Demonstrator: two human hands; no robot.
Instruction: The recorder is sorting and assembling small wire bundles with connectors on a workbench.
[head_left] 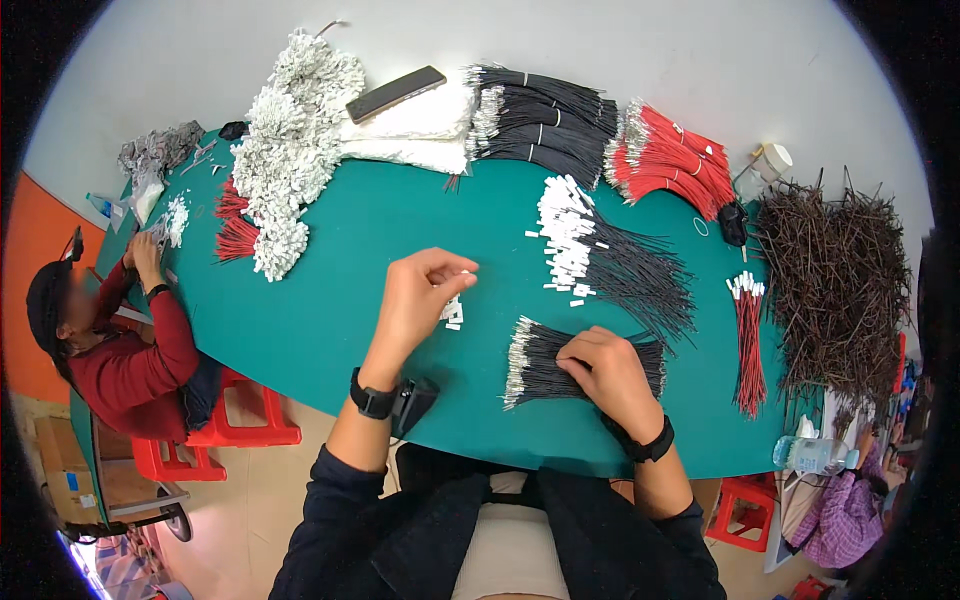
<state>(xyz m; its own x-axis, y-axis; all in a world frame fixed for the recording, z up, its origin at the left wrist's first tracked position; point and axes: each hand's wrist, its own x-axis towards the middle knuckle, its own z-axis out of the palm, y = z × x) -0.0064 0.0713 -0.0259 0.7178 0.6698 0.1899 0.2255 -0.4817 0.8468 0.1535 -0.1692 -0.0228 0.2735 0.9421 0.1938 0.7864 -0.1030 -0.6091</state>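
My left hand [420, 302] is raised over the green table, thumb and forefinger pinched together; a tiny whitish bit shows at the tips, too small to name. Partly behind that hand lies a small group of white plastic connectors [454, 316]. My right hand [612, 372] rests on a bundle of black wires [545, 372] with silvery ends toward the left. Its fingers are closed against the wires, and what they pinch is hidden. Just beyond lies a loose heap of black wires [640, 270] with white connectors [568, 235] on their left ends.
Tied black bundles [545, 115], red bundles [675, 160] and a large white connector heap [295, 130] line the table's back. At right are a small red-wire bunch [750, 345], a dark brown tangled pile [840, 290] and a bottle [812, 455]. A co-worker [125, 350] sits at left.
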